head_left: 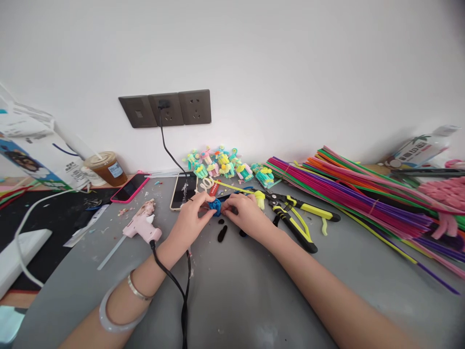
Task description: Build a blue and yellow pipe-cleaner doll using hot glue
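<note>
Your left hand (193, 216) pinches a small blue fuzzy piece (215, 207) above the gray table (232, 295), between the pink glue gun (141, 229) and the yellow-black pliers (296, 224). Your right hand (247, 214) has its fingertips bunched at the piece's right edge; I cannot tell whether they grip it.

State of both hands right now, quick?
Left hand: closed, holding a small rounded blue fuzzy bundle.
Right hand: fingertips at the bundle's side; cannot tell whether its grip is closed.
</note>
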{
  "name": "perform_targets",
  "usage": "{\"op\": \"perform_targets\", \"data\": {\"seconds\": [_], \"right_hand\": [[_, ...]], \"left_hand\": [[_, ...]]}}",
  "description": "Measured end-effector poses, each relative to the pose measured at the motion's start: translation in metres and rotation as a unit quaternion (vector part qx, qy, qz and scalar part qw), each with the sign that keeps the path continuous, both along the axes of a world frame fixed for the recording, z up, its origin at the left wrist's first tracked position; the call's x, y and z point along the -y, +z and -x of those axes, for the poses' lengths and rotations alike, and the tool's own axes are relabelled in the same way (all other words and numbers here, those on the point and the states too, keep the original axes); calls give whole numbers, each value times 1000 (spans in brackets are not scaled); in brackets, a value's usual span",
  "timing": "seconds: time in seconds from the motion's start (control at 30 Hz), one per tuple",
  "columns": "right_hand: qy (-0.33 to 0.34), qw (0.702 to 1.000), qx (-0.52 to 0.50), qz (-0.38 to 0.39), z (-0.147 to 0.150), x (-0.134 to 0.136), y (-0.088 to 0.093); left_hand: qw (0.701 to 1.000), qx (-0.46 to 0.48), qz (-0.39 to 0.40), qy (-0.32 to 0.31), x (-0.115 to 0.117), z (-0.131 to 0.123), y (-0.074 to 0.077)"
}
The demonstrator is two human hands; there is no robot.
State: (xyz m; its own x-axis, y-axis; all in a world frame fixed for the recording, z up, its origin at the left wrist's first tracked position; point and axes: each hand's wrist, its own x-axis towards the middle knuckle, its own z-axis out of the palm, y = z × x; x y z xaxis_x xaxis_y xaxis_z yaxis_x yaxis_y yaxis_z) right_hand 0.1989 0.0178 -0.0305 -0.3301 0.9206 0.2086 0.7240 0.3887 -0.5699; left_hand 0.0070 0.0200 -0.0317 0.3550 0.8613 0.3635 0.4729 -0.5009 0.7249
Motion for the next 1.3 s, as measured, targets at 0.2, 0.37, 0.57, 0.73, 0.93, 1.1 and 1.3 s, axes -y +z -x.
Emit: {"op": "perform_targets", "data": {"seconds": [0.2,0.37,0.57,0.73,0.93,1.1,1.3], "right_hand": [[-12,1000,-4,1,-2,1,3],[-31,998,6,-49,-5,5,6],[38,992,81,-91,-10,6,5],[83,981,110,-140,-16,3,5],[101,974,127,-156,-14,1,7],[115,977,117,-136,-19,1,8],[85,988,64,-108,-32,6,17]], "left_hand": [[1000,-5,-8,-3,0,0,-1],[1000,-3,-12,-4,1,-2,-1],[1000,-1,7,-1,1,-1,-1],[1000,11,12,1,1,-2,0],[999,22,27,2,1,-3,0],[999,19,28,4,1,-3,1],[999,26,30,7,3,-3,4]]}}
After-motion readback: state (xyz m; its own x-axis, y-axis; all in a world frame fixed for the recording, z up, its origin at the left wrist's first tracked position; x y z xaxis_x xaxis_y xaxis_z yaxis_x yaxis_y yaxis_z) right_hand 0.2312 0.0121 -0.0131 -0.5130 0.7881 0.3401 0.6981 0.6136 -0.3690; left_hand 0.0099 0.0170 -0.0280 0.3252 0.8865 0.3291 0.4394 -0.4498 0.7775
